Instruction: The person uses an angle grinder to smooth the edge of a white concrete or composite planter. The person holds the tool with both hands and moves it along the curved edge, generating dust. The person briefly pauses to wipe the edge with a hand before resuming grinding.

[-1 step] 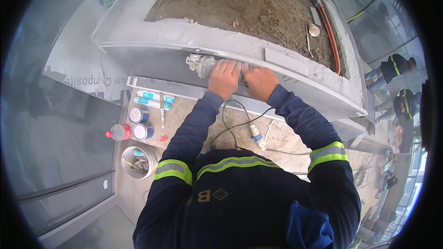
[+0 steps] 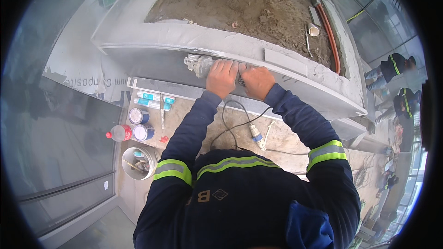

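A power tool (image 2: 199, 65) — grey, dusty, with a rounded head — is held against the face of a grey concrete planter (image 2: 152, 37), just under its rim. The left hand (image 2: 222, 78) is closed around the tool's body, knuckles up, and the right hand (image 2: 257, 81) is wrapped over the rear part beside it, the two hands touching. How much of the tool lies under the fingers cannot be told.

Inside the planter, brown soil (image 2: 240, 4) is seen, with an orange hose (image 2: 330, 32) laid along its far edge and a small white cup (image 2: 314, 30) next to that. Below the planter, a pale strip (image 2: 157, 85) is laid along its foot. A black cable (image 2: 230, 127) is looped down from under the hands to a blue and white plug (image 2: 257, 137) on the sandy floor.

Below and left of the planter, sealant tubes (image 2: 152, 100) with blue labels are laid side by side, two round tins (image 2: 138, 116) are set just beneath them, and a bottle with a red cap (image 2: 119, 133) is lying beside the tins. A white bucket (image 2: 137, 162) holding tools is stood below those — well apart from the planter.
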### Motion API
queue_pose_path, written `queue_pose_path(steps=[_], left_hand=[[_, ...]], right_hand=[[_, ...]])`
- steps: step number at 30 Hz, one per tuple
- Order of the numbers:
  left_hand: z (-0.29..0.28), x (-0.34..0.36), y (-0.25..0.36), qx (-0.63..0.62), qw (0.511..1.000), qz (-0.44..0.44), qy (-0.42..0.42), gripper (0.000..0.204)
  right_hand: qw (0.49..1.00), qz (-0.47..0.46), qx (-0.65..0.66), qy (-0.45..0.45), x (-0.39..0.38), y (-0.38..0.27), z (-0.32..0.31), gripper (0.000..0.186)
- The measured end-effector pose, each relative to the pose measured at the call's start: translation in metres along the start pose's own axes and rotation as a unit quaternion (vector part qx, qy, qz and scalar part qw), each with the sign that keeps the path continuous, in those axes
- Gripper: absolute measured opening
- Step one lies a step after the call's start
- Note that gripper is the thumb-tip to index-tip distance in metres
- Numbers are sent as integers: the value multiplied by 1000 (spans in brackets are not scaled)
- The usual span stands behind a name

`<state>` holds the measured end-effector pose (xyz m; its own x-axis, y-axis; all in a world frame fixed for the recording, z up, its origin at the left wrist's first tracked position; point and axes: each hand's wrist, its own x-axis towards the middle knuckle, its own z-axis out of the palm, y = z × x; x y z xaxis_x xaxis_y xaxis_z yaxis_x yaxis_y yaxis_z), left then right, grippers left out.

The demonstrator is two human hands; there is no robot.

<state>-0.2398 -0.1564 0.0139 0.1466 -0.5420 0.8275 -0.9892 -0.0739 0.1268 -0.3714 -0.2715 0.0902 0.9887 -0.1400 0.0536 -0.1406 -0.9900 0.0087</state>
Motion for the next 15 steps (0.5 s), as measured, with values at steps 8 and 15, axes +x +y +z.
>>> queue_pose_path(steps=[8, 15], left_hand=[[5, 6, 29, -10, 1000, 6, 2, 29], [11, 10, 48, -7, 1000, 12, 16, 31]], right_hand=[[1000, 7, -15, 0, -31, 8, -20, 37], [999, 25, -23, -15, -49, 11, -37, 34]])
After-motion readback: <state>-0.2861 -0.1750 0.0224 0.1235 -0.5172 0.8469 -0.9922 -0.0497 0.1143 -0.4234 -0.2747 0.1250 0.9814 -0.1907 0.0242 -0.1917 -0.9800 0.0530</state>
